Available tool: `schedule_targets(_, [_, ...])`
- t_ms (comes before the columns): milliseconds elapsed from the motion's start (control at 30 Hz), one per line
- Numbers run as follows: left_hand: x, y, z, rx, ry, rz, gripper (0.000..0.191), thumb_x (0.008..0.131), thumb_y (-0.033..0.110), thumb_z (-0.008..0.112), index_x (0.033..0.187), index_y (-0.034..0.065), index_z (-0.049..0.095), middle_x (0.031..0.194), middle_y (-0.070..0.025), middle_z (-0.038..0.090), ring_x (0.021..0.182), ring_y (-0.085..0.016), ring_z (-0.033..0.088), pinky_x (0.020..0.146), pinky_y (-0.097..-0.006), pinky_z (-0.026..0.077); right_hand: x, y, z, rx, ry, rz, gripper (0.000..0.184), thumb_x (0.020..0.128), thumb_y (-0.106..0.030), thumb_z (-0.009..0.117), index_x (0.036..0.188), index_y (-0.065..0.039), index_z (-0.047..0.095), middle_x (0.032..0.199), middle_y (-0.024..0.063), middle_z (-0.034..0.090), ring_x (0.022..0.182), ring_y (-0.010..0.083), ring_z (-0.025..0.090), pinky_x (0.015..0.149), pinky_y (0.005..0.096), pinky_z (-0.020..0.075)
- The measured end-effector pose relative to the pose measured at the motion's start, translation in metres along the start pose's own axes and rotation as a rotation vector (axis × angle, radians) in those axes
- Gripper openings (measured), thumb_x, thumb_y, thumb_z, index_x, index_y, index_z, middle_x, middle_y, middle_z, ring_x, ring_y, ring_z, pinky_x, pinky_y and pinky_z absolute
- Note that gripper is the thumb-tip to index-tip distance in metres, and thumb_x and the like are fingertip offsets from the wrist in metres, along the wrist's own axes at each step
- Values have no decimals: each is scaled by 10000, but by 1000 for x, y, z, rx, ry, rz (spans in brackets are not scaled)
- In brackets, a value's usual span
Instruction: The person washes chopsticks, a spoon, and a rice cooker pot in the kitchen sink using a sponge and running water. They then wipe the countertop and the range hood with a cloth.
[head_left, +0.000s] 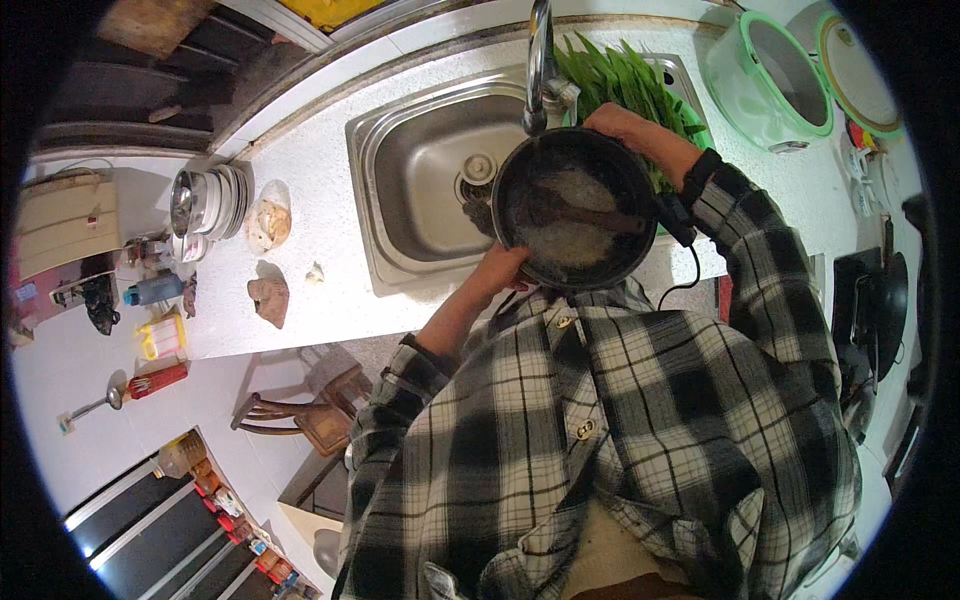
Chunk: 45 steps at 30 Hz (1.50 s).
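Observation:
A round dark pan (525, 247) is held tilted over the right side of the steel sink (390, 247). Cloudy liquid and a brown wooden spatula (592, 217) are inside it. My left hand (504, 268) grips its near left rim, thumb on the edge. My right hand (615, 124) holds the far rim, its fingers partly hidden. The pan's black handle (675, 219) points right, below my right forearm. Just above the pan's far edge is the spout of a chrome faucet (534, 120); I cannot tell whether water runs. A dark scrubber (478, 215) lies by the drain strainer (478, 169).
Long green leafy vegetables (615, 75) fill a green basket (703, 135) behind my right hand. A green pot (739, 97) stands at the far right. Stacked plates (229, 199), a brown cloth (270, 300) and a bagged item (268, 225) are on the left counter. A wooden chair (322, 424) stands below.

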<state>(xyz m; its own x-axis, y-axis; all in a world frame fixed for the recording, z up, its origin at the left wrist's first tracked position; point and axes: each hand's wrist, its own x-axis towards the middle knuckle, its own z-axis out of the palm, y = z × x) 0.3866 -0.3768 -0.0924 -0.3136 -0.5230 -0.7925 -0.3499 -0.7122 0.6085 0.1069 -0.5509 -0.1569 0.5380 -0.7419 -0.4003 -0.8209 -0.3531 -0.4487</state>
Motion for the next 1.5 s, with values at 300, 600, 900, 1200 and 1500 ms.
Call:
schedule_targets(300, [-16,-4,-12,158,177,63,385,817,258,473,1063,-37,447,805,-165,606,602,-203,623,495,-291,511,6,-61,-19,906,78,161,336,736,-355,602,666,-30,558,690,120,573,651,283,543,593,376,401])
schedule_targets(600, [-13,-17,17,231,516,164,315,828,234,508,963,-47,469,675,-119,582,492,-172,573,433,-292,458,-114,-37,4,307,194,147,329,695,-315,619,813,-49,465,761,151,545,736,300,547,624,413,410])
schedule_targets(900, [-29,11,19,115,480,392,170,796,165,562,729,25,493,534,-47,498,378,-113,461,345,-245,351,-143,-45,9,547,452,227,272,629,-179,595,833,-37,484,784,129,550,738,318,534,634,403,412])
schedule_targets(1200, [-34,105,28,93,193,466,156,801,153,569,716,42,498,577,-25,529,357,-87,442,315,-215,337,-231,-56,-57,1193,618,420,164,672,-55,583,807,-89,497,621,-4,451,461,97,423,355,254,346])
schedule_targets(1500, [-22,252,44,278,152,640,134,799,147,556,727,40,519,575,-19,515,386,-90,431,329,-209,342,-271,-42,-151,1032,978,299,223,670,-65,571,622,-111,358,554,-15,379,401,81,352,350,239,287])
